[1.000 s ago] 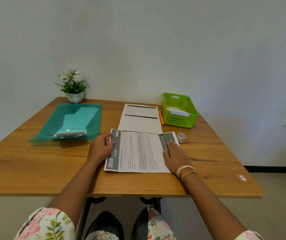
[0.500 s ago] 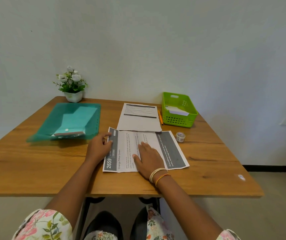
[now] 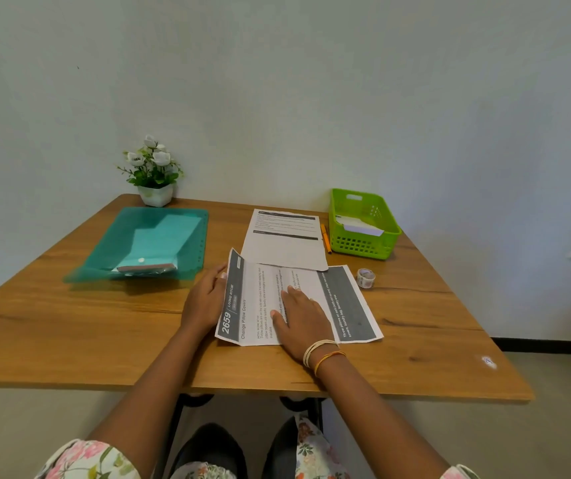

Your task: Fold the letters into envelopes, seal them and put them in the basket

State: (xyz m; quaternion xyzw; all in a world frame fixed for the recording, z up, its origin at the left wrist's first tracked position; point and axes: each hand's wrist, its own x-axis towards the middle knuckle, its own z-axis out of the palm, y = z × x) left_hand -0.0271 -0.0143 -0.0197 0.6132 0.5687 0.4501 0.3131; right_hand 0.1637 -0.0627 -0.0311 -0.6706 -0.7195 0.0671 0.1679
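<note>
A printed letter with grey bands at both ends lies sideways on the wooden table. My left hand grips its left edge and lifts that end off the table. My right hand lies flat on the middle of the sheet, fingers spread, pressing it down. A second letter lies flat just behind. The green basket stands at the back right with a white envelope inside.
A teal plastic folder holding envelopes lies at the left. A small flower pot stands at the back left corner. An orange pen lies beside the basket, and a tape roll sits to the right of the letter.
My right hand slid from the letter's right end to its middle, leaving the right end flat. My left hand has now raised the left edge off the table.
</note>
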